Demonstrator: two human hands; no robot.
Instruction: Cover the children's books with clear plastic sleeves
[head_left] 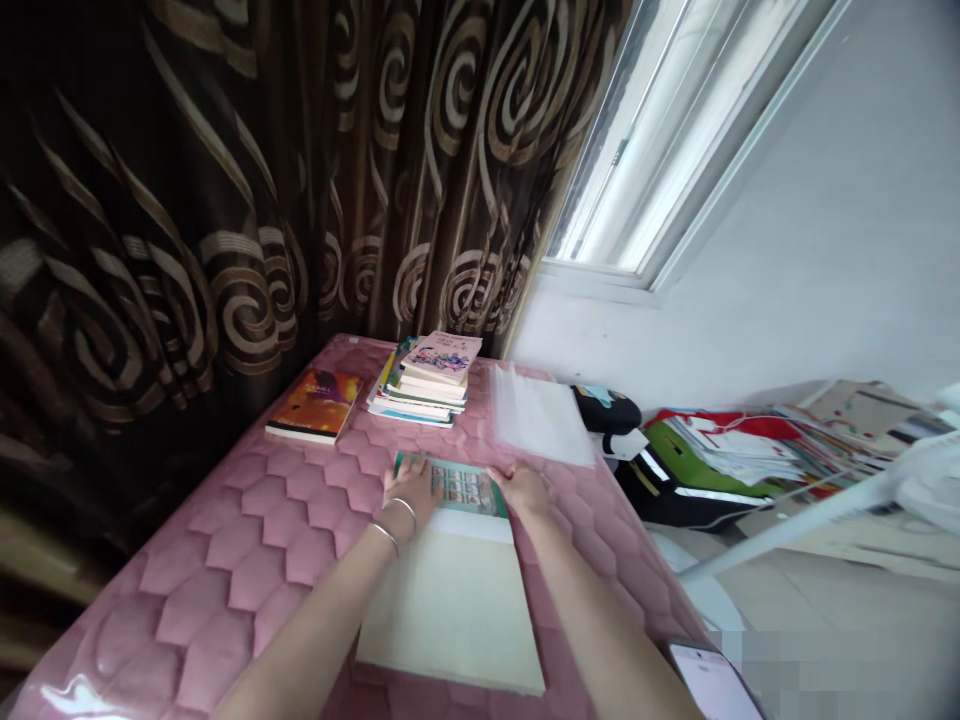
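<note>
As the head view shows, your left hand (409, 490) lies open on the green end of the book (454, 600), likely steadying it on the pink mattress (277, 545), while your right hand (523, 488), half curled, touches the far corner, perhaps for alignment; whether it pinches, I cannot tell

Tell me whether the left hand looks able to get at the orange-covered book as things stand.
Probably yes. Only pink quilted surface shows between the left hand, resting on the green cover, and the orange-covered book, which lies flat with nothing on top; the book stack stands aside.
</note>
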